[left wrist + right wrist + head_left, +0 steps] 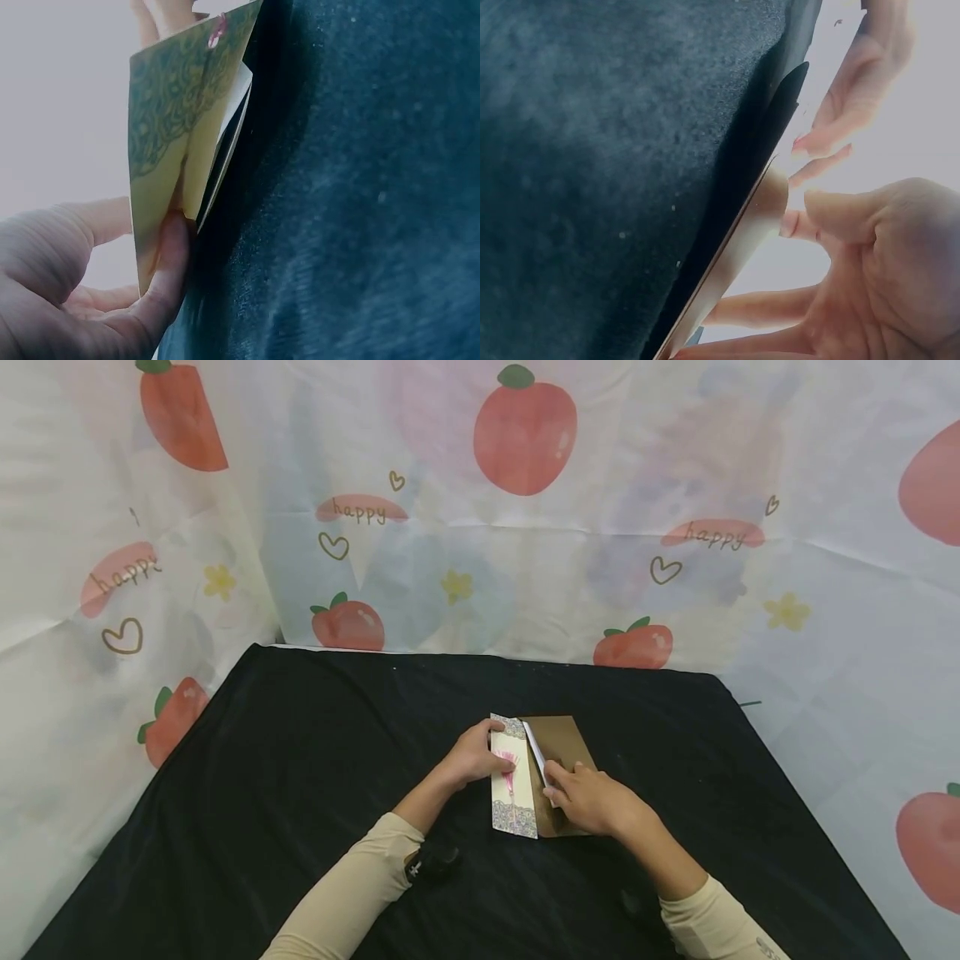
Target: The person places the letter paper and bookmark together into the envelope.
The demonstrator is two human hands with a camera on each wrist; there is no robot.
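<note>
A folded card lies on the black cloth. Its cream flap (505, 787) has lacy patterned bands at both ends and a pink tassel (508, 777) down the front. My left hand (477, 755) grips the flap's left edge, with the thumb across its face and fingers behind, as the left wrist view shows. To the right spreads the card's brown panel (561, 739). A narrow white paper (535, 750) stands slanted between flap and panel. My right hand (596, 797) pinches the lower part of that paper between thumb and forefinger, its other fingers over the brown panel.
Black cloth (360, 735) covers the table and surrounds the card. Behind and at both sides hangs a pale curtain (525, 577) printed with red fruit, hearts and lettering. A dark wrist strap (431, 864) sits by the left sleeve.
</note>
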